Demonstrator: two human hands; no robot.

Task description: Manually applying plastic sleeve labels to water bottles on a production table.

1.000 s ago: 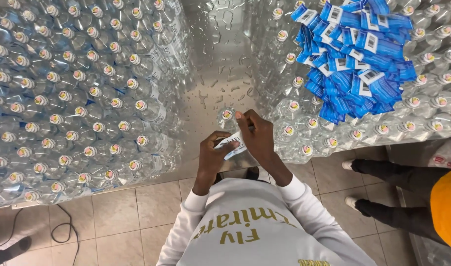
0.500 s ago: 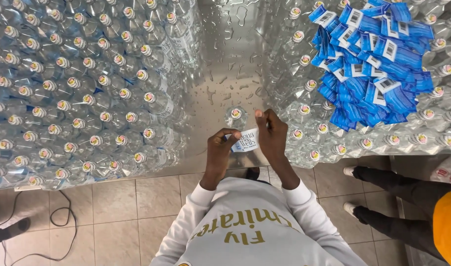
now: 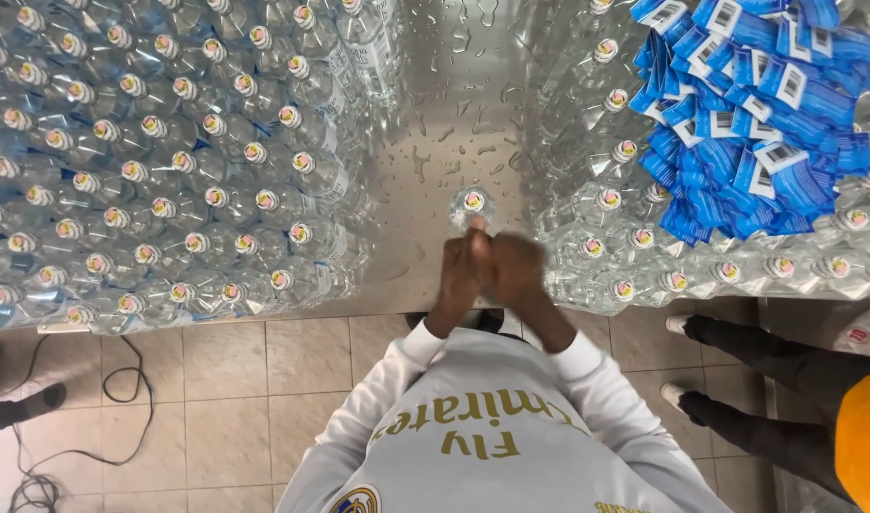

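Seen from the head camera, a person in a white long-sleeved shirt works at a wet steel table point(image 3: 444, 142). The left hand point(image 3: 457, 275) and right hand point(image 3: 513, 271) are pressed close together around a single clear water bottle point(image 3: 473, 202) standing alone in the bare strip of the table; both are blurred, and how far the fingers point(image 3: 476, 228) are spread cannot be told, nor whether they grip the bottle or a label. Only the bottle's cap and shoulders show above the hands.

Capped bottles stand packed in rows on either side, far too many to count: one block to the left point(image 3: 169, 161), another to the right point(image 3: 596, 218). One heap of blue labels point(image 3: 748, 123) lies on top of the right block, well apart from the hands.

The open strip between the blocks is narrow and beaded with water drops. The table's near edge runs just behind the hands, above a tiled floor point(image 3: 226, 408). Another person's two white-soled shoes point(image 3: 687, 328) stand at right, and a black cable point(image 3: 122, 389) lies at left.
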